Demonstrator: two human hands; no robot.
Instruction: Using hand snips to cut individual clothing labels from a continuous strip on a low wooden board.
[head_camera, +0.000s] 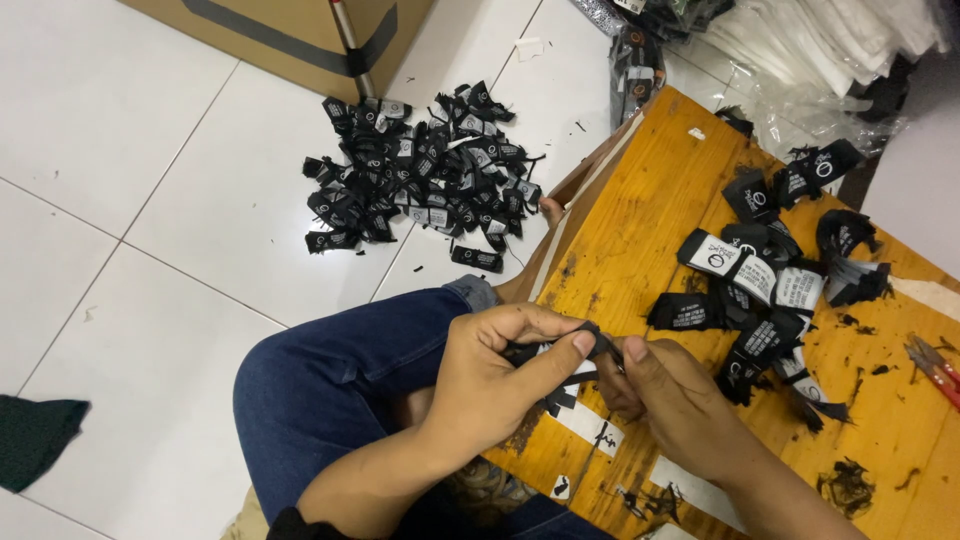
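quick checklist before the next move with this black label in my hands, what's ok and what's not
1. Grip on the black label: ok, left hand and right hand both pinch it above the edge of the wooden board.
2. Label in clear view: not ok, fingers cover most of it.
3. More labels within reach: ok, a loose pile on the board lies just past the right hand.
4. Floor pile: ok, heaped on the white tiles beyond the knee, apart from the board.
5. Red-handled tool: ok, lying at the board's far right edge, untouched.
6. Board surface: not ok, black scraps litter it.
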